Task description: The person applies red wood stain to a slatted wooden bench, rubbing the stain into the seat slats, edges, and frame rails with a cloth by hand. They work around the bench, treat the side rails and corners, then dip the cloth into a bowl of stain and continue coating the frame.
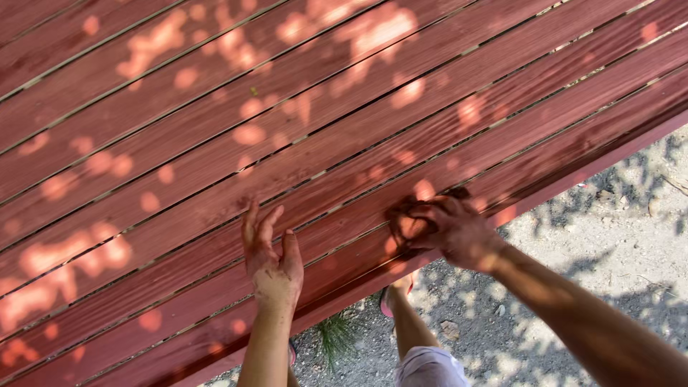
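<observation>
A red-brown stained wooden slatted surface (301, 122) fills most of the head view, its planks running diagonally. My left hand (271, 258) lies flat on a plank near the front edge, fingers apart and stained reddish, holding nothing. My right hand (448, 229) is closed on a dark stained rag (403, 218) pressed against the plank by the edge.
Sun spots dapple the planks. Below the surface's edge lies gravel ground (616, 229) at the right. My legs and a pink-edged shoe (393, 297) stand there, beside a small tuft of grass (337, 337).
</observation>
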`<state>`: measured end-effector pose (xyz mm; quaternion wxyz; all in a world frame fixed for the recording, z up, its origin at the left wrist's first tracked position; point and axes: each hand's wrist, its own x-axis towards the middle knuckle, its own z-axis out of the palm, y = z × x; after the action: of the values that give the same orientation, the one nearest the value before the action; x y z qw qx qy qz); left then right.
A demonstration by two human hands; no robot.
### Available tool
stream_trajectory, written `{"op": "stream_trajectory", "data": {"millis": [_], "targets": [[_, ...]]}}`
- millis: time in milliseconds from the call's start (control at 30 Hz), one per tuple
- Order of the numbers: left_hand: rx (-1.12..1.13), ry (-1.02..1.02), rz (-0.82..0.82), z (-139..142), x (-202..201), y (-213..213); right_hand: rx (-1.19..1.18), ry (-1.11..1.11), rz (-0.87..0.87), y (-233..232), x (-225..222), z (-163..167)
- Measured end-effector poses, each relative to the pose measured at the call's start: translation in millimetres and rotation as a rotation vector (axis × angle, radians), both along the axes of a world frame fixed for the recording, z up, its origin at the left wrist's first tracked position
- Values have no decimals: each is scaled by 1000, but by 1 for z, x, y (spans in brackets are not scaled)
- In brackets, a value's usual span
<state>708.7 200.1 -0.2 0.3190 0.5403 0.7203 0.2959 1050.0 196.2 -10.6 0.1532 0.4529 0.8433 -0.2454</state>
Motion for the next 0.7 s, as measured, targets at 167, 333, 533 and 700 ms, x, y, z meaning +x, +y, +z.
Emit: {"op": "stream_trajectory", "data": {"millis": [167,333,533,700], "targets": [[-9,-90,-13,3,87,18,335,-41,-14,40,199,-5],[-6,-203,34,8,118,21,260,-224,-650,71,288,2],[-81,-95,41,7,106,11,640,-13,-1073,75,239,-37],[-15,-123,11,5,100,25,745,171,-796,17,48,-46]]}}
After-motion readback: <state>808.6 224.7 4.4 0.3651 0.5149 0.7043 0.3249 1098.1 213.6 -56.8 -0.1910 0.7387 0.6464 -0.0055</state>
